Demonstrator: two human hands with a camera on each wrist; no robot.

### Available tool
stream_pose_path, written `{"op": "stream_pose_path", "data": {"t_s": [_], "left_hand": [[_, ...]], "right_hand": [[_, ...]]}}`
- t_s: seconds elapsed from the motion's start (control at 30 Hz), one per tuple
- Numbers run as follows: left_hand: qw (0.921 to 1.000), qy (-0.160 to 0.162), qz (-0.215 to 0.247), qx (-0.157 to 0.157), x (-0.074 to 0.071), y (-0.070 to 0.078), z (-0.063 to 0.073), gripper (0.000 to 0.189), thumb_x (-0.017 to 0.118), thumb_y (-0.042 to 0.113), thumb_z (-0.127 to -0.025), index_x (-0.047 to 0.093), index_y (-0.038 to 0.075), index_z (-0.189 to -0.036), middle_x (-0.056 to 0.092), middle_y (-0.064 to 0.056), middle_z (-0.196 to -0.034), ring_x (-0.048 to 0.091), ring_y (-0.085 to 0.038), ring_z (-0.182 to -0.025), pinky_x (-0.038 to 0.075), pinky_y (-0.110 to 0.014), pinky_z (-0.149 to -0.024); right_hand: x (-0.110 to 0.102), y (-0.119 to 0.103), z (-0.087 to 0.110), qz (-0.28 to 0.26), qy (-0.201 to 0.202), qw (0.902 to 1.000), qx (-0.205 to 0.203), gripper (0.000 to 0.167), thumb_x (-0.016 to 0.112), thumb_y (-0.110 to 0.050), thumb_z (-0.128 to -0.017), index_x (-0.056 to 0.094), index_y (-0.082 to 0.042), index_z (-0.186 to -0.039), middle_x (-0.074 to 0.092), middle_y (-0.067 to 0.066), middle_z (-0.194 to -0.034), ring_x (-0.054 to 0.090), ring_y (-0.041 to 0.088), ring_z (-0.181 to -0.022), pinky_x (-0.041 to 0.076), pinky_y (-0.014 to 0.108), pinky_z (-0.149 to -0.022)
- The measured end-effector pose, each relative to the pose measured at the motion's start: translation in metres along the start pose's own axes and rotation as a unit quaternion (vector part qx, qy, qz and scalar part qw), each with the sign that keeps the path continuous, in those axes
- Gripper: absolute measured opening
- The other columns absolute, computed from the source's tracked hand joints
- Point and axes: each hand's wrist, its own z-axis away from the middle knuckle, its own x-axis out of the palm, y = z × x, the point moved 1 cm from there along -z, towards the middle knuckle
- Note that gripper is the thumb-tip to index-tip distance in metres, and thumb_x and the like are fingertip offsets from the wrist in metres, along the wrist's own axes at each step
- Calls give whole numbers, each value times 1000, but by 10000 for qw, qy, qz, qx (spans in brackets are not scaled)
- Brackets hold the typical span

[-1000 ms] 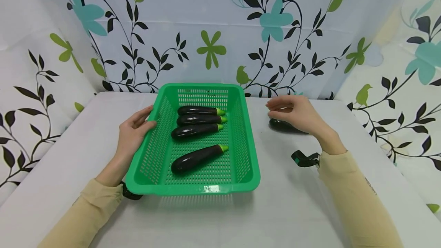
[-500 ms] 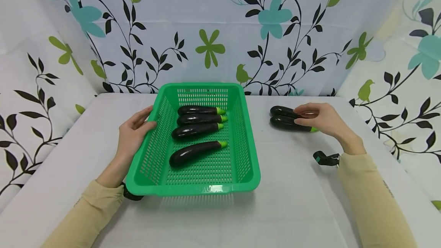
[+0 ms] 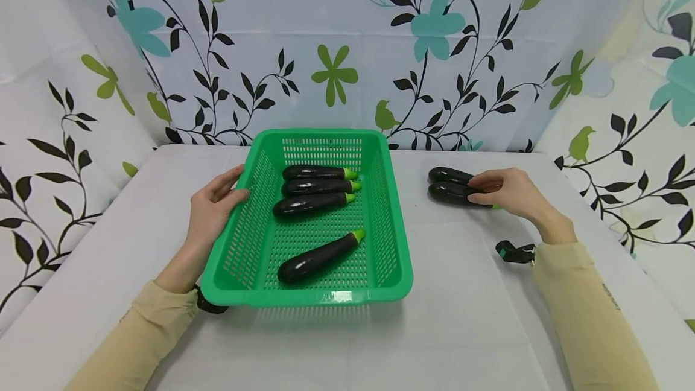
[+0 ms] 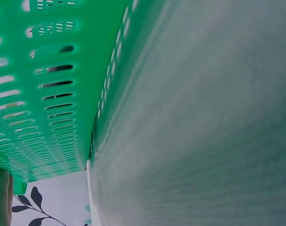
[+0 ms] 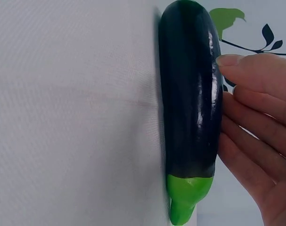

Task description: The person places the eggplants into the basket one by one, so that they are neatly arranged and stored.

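Observation:
My left hand (image 3: 213, 203) grips the left rim of a green perforated plastic basket (image 3: 403, 246), thumb over the edge. In the left wrist view the basket's slotted wall (image 4: 86, 61) fills the left side, with a finger (image 4: 1, 197) at the corner. Inside lie three glossy dark eggplants in a close row and a separate eggplant (image 3: 320, 258), slanted, nearer the front. At the right, my right hand (image 3: 507, 195) pinches the nearer eggplant (image 3: 447, 192) of two side by side; the farther eggplant (image 3: 447, 175) is partly hidden. In the right wrist view the thumb meets its dark skin (image 5: 187, 94).
A white cloth-covered table (image 3: 445, 318) lies under everything. Behind it and along both sides hangs a white curtain (image 3: 333, 11) with leaf and flower prints. The two loose eggplants lie to the right of the basket, close to the table's back edge.
My right hand has moved right from above the loose eggplants to the nearer one's stem half. In the basket, the front eggplant has rolled forward and slants more. The left hand keeps its grip.

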Motion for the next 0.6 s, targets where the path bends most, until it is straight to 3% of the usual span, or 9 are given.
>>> {"op": "stream_pose_path", "data": {"t_s": [0.33, 0.6], "left_hand": [[9994, -33, 337, 20, 6, 0, -3, 52, 65, 15, -97, 51, 9, -147, 50, -11, -150, 59, 9, -109, 50, -11, -83], [10000, -12, 93, -25, 0, 1, 2, 53, 65, 19, -97, 51, 13, -148, 49, -10, -151, 58, 9, -110, 50, -10, -81]], "right_hand": [[-4, 2, 1, 136, -433, 9989, 109, 43, 80, -32, -86, 71, -7, -121, 72, 14, -116, 67, 29, -107, 50, 27, -85], [10, 0, -5, -23, -597, 9981, 125, 52, 82, -36, -83, 69, -7, -124, 71, 14, -120, 66, 28, -110, 50, 25, -87]]}}
